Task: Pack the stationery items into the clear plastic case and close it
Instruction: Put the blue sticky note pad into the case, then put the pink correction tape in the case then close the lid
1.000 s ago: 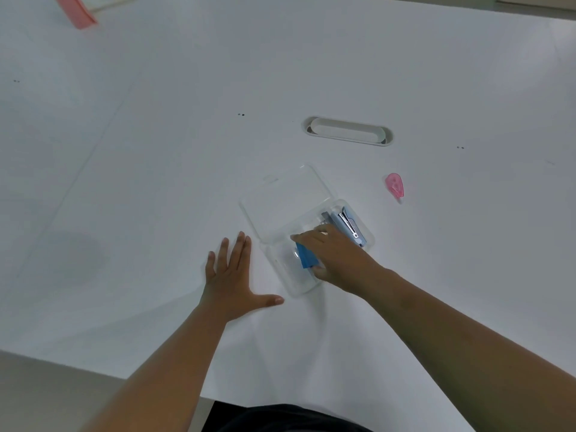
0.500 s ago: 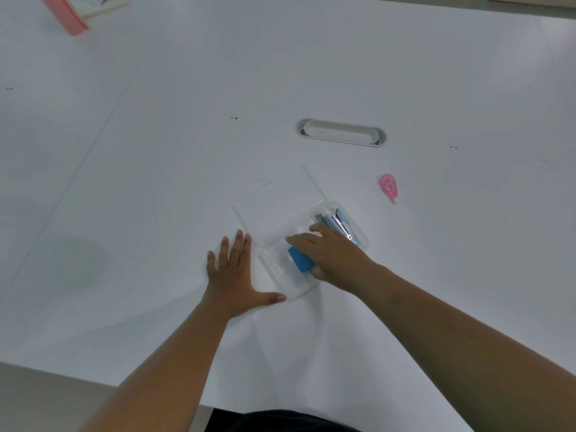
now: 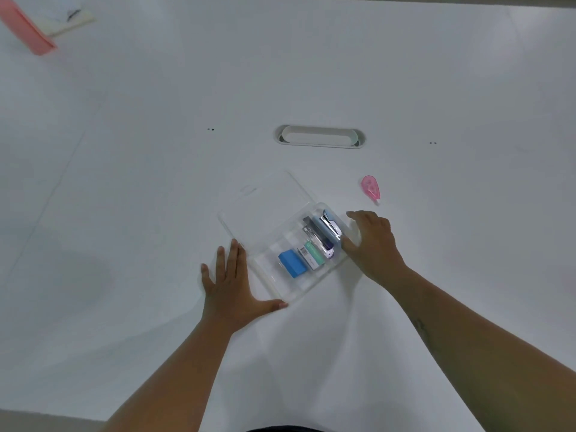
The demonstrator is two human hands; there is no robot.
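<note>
The clear plastic case (image 3: 270,277) lies open on the white table, its lid (image 3: 265,204) flat behind it. Inside lie a blue block (image 3: 292,263), a small green-and-white box (image 3: 311,255) and a blue stapler (image 3: 325,233). My left hand (image 3: 232,286) rests flat on the table at the case's near-left corner, thumb touching it. My right hand (image 3: 372,244) sits against the case's right end, fingers apart, holding nothing. A pink correction-tape dispenser (image 3: 371,187) lies outside the case, up and to the right of my right hand.
A grey oval cable slot (image 3: 319,137) is set in the table behind the case. At the far left corner lie a pink object (image 3: 26,29) and a paper (image 3: 67,18). The table's near edge runs below my forearms.
My right hand has let go of the blue block inside the case and moved out to the case's right end. My left hand has slid closer to the case corner.
</note>
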